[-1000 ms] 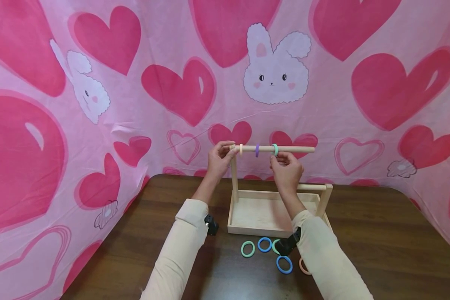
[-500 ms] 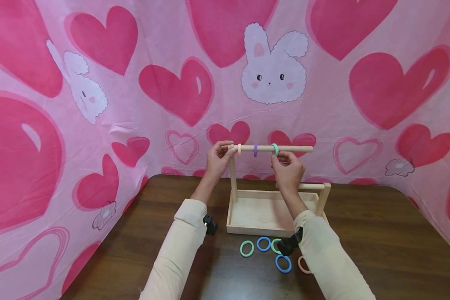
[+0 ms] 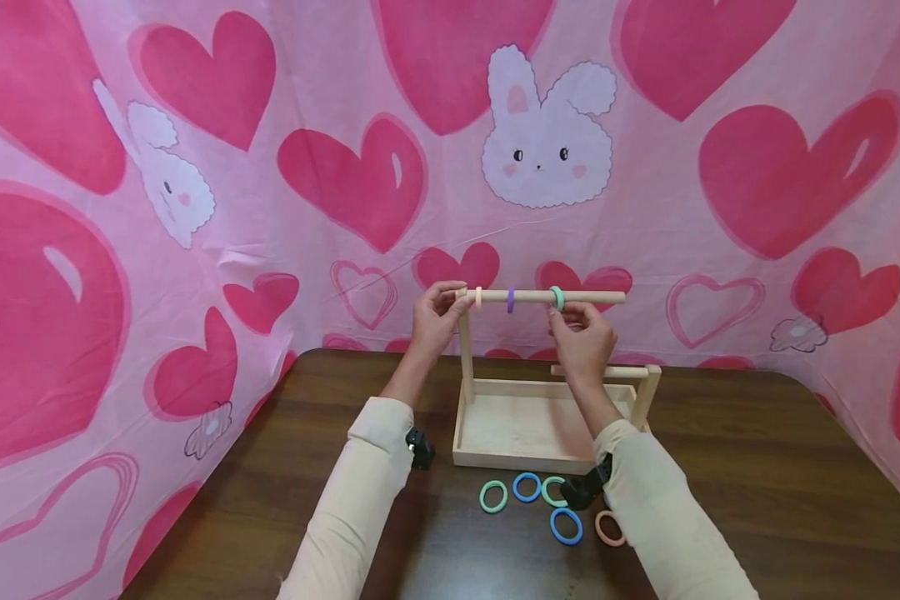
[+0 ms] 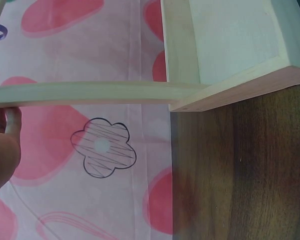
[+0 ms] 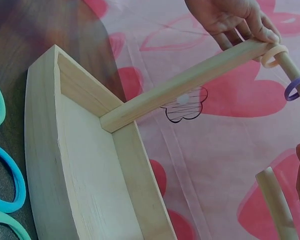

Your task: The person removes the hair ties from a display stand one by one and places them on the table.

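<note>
A wooden stand (image 3: 468, 358) has a tall post rising from its tray, with a horizontal rod (image 3: 592, 297) at the top. My left hand (image 3: 435, 317) grips the top of that post at the rod's left end. In the right wrist view, the left hand's fingers (image 5: 262, 30) lie against the post top. On the rod hang a peach hair tie (image 3: 478, 298), a purple hair tie (image 3: 510, 300) and, farther right, a green hair tie (image 3: 558, 298). My right hand (image 3: 585, 337) pinches the lower edge of the green hair tie between thumb and fingers.
The stand's shallow tray (image 3: 521, 460) rests on a dark wood table (image 3: 307, 467). A lower rod (image 3: 626, 372) sticks out from a short post at right. Loose green (image 3: 493, 497), blue (image 3: 566, 527) and peach hair ties (image 3: 609, 529) lie in front. A pink heart-print cloth (image 3: 420, 75) hangs behind.
My right hand has shifted slightly right along the rod, and the green hair tie has slid with it, away from the purple one. The left hand keeps its place on the post.
</note>
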A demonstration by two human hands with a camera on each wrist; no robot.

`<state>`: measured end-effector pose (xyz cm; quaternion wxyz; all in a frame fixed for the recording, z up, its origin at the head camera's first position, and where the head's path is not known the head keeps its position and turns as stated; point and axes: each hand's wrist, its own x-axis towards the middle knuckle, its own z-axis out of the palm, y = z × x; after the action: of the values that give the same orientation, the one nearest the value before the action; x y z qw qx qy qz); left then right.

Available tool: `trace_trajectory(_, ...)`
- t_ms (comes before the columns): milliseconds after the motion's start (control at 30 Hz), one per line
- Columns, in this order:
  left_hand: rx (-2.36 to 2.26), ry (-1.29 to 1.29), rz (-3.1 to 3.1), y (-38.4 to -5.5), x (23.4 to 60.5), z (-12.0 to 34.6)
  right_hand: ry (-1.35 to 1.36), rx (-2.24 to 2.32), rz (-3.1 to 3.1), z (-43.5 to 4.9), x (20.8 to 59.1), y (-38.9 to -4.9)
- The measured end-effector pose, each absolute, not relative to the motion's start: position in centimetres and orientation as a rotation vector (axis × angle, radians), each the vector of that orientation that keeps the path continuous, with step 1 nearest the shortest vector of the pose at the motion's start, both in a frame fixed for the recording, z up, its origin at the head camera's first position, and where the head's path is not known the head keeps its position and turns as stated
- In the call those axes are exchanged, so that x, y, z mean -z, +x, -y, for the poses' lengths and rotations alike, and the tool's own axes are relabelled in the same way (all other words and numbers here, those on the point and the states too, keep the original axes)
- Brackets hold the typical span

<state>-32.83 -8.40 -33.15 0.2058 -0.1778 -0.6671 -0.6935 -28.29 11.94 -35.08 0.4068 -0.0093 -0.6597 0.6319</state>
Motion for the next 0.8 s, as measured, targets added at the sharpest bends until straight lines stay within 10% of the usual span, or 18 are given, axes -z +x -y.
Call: trace_trajectory(800,1.946,-0.518,1.837,-32.9,33.2,8.5,-0.032,-1.576,1.645,-13.6,35.3,-28.1)
